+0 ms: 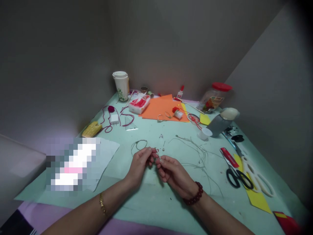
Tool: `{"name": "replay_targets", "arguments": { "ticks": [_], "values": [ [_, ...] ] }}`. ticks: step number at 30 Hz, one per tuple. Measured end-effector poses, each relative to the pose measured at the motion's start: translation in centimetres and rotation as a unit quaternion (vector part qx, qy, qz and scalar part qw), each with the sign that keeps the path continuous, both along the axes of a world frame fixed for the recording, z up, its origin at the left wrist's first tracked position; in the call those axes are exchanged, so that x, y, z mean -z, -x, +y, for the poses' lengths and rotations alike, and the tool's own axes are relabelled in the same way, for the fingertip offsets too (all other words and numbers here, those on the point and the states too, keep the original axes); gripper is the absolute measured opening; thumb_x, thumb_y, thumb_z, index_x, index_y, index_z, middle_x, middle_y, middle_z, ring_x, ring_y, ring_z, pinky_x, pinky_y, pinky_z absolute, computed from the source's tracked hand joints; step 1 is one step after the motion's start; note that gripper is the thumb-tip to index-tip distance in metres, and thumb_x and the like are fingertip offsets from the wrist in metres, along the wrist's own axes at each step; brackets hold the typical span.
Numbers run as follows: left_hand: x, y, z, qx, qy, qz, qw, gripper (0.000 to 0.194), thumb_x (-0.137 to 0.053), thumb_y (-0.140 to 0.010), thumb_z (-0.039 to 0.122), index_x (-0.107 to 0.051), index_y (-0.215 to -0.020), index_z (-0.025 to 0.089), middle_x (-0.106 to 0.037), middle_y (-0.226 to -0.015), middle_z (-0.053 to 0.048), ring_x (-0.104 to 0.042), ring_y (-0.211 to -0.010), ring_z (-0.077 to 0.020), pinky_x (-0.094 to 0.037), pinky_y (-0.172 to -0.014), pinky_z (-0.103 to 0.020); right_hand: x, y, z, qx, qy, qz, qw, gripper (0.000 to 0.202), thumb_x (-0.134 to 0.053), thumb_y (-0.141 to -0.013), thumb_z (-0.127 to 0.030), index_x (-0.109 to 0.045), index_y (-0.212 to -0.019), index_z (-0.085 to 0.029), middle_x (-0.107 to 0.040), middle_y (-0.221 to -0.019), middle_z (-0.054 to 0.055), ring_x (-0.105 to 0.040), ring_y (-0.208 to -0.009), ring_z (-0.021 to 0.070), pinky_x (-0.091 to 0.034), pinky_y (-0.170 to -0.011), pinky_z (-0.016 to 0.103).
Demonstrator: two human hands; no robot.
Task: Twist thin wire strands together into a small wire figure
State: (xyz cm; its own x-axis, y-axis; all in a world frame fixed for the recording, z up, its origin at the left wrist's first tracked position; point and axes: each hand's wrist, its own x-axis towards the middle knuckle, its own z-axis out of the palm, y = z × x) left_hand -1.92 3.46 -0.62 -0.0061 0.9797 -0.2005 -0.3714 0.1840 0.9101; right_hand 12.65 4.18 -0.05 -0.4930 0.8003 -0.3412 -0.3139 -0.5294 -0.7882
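Note:
Close together over the middle of the table, my left hand [143,159] and my right hand [172,169] both pinch a thin, pale braided cord [158,153]. Its upper part shows between my fingertips; the lower part is hidden by the fingers, and fine detail is too small to tell. Just beyond my hands lie a few tiny pale bits [161,136]. A loop of green cord [141,145] rests behind my left hand. To the right of my right hand, several long, thin green cords [204,153] are spread loosely across the table.
At right lie black-handled scissors [238,178], white-handled scissors [256,178] and a red box cutter [230,157]. A grey bottle [218,124], a small clear cup [204,133] and a red-lidded jar [212,98] stand behind. Orange paper [156,109], tissues [139,103] and a white cup [121,86] are farther back.

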Motion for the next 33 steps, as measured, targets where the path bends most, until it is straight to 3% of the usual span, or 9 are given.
{"name": "replay_targets", "arguments": {
  "ticks": [5,22,25,28,33],
  "values": [
    [-0.47,0.12,-0.23,-0.03,-0.051,0.105,0.993,0.031,-0.056,-0.085,0.042,-0.071,-0.086,0.015,-0.061,-0.073,-0.005,-0.051,-0.068,-0.0134,-0.04,-0.068,-0.026,-0.24,-0.41,0.23,-0.002,0.041,0.041,0.998,0.022,-0.076,-0.07,-0.032,-0.065,-0.077,-0.013,-0.052,-0.069,-0.003,-0.037,-0.046,0.0027,-0.034,-0.041,0.017],
    [-0.32,0.18,-0.22,-0.034,-0.054,0.127,0.99,0.029,-0.054,-0.087,0.041,-0.068,-0.082,0.016,-0.058,-0.069,-0.003,-0.052,-0.069,-0.0135,-0.04,-0.067,-0.026,-0.29,-0.34,0.14,-0.02,0.03,0.037,0.999,0.022,-0.073,-0.073,-0.033,-0.064,-0.077,-0.013,-0.048,-0.063,-0.004,-0.035,-0.046,0.0036,-0.031,-0.04,0.017],
    [-0.4,0.12,-0.19,-0.011,-0.061,0.151,0.987,0.028,-0.055,-0.086,0.04,-0.067,-0.076,0.016,-0.058,-0.067,-0.002,-0.05,-0.066,-0.0137,-0.038,-0.066,-0.026,-0.28,-0.29,-0.03,-0.014,-0.011,-0.009,1.0,0.023,-0.069,-0.077,-0.037,-0.063,-0.078,-0.014,-0.049,-0.061,-0.004,-0.038,-0.046,0.0047,-0.033,-0.041,0.018],
    [-0.59,0.1,-0.18,0.019,-0.064,0.159,0.985,0.031,-0.055,-0.086,0.041,-0.063,-0.069,0.016,-0.057,-0.065,-0.002,-0.047,-0.063,-0.0133,-0.035,-0.062,-0.026,-0.21,-0.19,-0.17,0.0,-0.1,-0.118,0.988,0.024,-0.063,-0.082,-0.038,-0.06,-0.076,-0.015,-0.049,-0.055,-0.004,-0.041,-0.046,0.0066,-0.036,-0.045,0.02],
    [-0.41,0.15,-0.06,0.033,-0.026,0.094,0.995,0.033,-0.056,-0.085,0.045,-0.062,-0.072,0.015,-0.046,-0.061,0.001,-0.039,-0.058,-0.0107,-0.03,-0.057,-0.024,0.23,0.12,-0.27,0.008,-0.181,-0.236,0.955,0.023,-0.058,-0.085,-0.038,-0.06,-0.077,-0.016,-0.049,-0.054,-0.004,-0.043,-0.046,0.008,-0.038,-0.046,0.022]
  ]
}}
